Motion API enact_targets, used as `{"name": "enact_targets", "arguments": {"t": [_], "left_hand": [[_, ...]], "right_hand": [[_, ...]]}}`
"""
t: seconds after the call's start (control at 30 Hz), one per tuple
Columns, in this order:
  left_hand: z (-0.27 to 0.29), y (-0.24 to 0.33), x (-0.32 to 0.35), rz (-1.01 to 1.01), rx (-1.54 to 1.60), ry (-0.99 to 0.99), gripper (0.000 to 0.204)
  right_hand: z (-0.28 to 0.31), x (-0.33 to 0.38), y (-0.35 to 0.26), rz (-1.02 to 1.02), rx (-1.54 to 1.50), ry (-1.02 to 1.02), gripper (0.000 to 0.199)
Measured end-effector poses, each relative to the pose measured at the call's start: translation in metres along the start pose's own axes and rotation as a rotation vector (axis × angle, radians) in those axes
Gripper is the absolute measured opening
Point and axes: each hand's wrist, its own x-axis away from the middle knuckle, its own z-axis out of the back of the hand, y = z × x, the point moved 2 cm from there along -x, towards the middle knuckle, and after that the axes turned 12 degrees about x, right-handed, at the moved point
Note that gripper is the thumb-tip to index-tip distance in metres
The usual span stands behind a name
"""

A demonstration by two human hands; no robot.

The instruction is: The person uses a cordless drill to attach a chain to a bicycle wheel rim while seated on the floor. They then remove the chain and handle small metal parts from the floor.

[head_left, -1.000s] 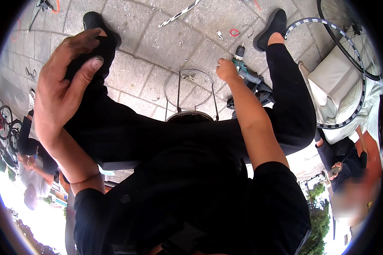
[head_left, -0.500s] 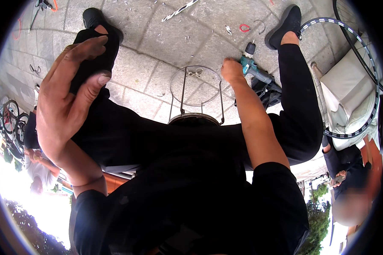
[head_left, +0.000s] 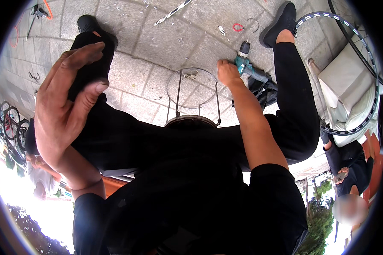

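Grey paving (head_left: 157, 46), seemingly dark foliage (head_left: 27, 227)

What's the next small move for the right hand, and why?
Perhaps ease the right hand slightly rightward onto the teal drill: it looks curled close beside it, though contact is unclear, and the left hand is raised well away.

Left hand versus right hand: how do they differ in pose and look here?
The left hand looks far larger in the picture than the right hand. The left hand's thumb stands apart from its curved fingers, with nothing seen between them; the right hand's fingers are curled in. The left hand shows in front of the left trouser leg, the right hand beside the teal drill. Both are bare.
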Motion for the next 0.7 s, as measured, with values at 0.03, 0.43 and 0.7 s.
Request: {"name": "enact_targets", "arguments": {"t": [0.03, 0.43, 0.7], "left_hand": [[0.001, 0.002, 0.0, 0.002, -0.003, -0.002, 0.044], [-0.006, -0.002, -0.003, -0.035, 0.007, -0.013, 0.045], [-0.005, 0.003, -0.004, -0.068, 0.013, -0.015, 0.046]], "right_hand": [[0.0, 0.002, -0.003, -0.015, -0.014, 0.002, 0.024], [0.015, 0.001, 0.004, 0.195, 0.23, -0.096, 0.025], [0.018, 0.01, -0.007, 0.231, 0.076, -0.062, 0.024]]}}
